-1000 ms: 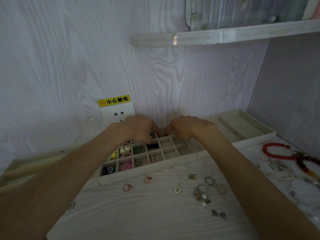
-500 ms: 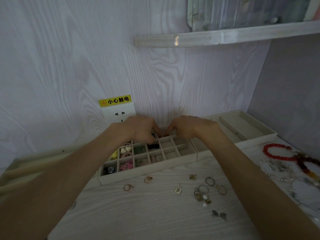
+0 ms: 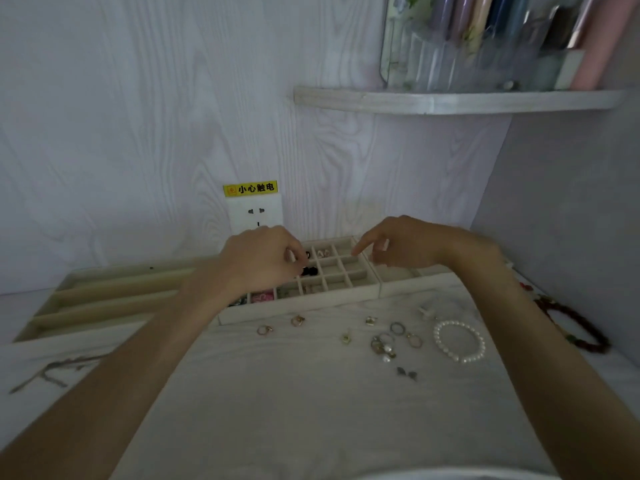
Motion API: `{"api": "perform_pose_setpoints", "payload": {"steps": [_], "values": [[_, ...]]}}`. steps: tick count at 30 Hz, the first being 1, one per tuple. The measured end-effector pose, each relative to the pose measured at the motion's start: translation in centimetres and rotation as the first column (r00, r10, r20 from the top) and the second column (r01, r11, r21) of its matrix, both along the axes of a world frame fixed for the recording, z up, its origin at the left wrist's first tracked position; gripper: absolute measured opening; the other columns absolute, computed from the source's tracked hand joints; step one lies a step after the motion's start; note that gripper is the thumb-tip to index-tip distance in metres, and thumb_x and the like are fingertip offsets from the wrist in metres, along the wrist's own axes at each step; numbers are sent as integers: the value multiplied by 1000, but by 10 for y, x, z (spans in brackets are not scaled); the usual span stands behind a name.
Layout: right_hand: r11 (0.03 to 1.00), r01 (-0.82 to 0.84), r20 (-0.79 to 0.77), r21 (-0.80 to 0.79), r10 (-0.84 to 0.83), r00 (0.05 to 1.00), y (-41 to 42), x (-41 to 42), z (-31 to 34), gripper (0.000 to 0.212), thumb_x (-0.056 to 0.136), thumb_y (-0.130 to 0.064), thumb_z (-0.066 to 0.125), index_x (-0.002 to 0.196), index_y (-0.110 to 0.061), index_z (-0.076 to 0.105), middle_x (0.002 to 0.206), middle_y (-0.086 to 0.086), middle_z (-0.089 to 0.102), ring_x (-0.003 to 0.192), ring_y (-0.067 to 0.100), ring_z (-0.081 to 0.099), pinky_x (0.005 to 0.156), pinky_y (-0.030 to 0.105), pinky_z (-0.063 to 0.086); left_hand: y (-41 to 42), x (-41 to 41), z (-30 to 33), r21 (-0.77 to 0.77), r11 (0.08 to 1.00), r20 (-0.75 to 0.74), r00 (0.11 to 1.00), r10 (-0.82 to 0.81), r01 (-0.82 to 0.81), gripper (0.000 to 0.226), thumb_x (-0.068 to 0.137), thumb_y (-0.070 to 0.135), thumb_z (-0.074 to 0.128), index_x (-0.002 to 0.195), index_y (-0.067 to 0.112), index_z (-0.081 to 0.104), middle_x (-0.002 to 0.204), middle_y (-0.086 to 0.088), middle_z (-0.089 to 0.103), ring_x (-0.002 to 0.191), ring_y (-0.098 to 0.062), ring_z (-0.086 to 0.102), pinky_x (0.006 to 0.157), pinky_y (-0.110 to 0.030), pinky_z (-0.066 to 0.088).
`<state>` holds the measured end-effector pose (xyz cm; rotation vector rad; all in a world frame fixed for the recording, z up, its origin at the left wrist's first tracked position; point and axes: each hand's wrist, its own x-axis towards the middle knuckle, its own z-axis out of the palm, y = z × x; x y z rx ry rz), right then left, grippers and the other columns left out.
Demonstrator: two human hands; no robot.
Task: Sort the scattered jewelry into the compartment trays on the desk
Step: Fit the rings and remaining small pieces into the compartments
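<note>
1. The left hand hovers over the back left part of the cream grid tray of small square compartments, fingers curled with the tips drawn together at a tiny pale item; what exactly they pinch is too small to tell.
2. The right hand hangs above the tray's right end, fingers loosely curled and holding nothing, index finger pointing down-left toward the back row.
3. Just by the left fingertips, one compartment holds a black piece; a back-row cell holds a pair of pale pink heart-shaped pieces.
4. The front row shows a pink flower-like piece and a greenish one beside it; the rest of the visible cells look bare.
5. A long cream tray with lengthwise dividers lies to the left of the grid tray, touching it or nearly so.
6. On the pale wood-grain desk in front of the trays lie two gold rings set apart, a cluster of several rings and small charms, and two small dark earrings.
7. One white pearl bead bracelet lies right of the cluster; a dark red bead bracelet shows beyond the right forearm.
8. A thin grey chain lies at the desk's left.
9. A white wall socket with a yellow warning label sits behind the left hand.
</note>
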<state>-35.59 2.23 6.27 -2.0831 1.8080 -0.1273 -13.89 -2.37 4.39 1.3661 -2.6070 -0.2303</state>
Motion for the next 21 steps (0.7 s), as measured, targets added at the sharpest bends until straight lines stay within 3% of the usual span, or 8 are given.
{"api": "perform_pose_setpoints", "payload": {"steps": [5,10,16,21], "values": [[1000,3,-68,6,-2,998,47,-1,-24,28,90,-21,59,116,-29,63,94,-8,57,92,8,55,88,23,44,39,1,-33,94,993,-87,994,-68,76,18,85,29,61,99,37,69,76,22,55,73,1,54,62,-21,40],[989,82,-93,-120,-93,991,72,1,-49,31,93,-18,49,119,-31,62,113,-5,60,103,13,56,87,27,43,60,-11,-67,201,974,-235,971,-52,100,32,81,48,65,110,34,64,100,19,57,89,-3,56,79,-26,46],[938,182,-93,-294,-217,972,72,20,-70,26,91,-35,56,115,-30,63,115,-8,61,109,14,55,83,27,38,74,-24,-81,48,999,-299,954,-8,23,14,87,34,60,97,33,69,100,15,65,88,-4,57,77,-23,47],[912,214,-79,-349,-256,963,67,24,-80,18,87,-32,60,102,-28,71,106,-6,66,102,16,59,73,22,36,71,-3,-78,65,998,-263,964,36,-19,16,90,27,56,96,35,69,100,18,66,86,0,56,75,-23,47]]}}
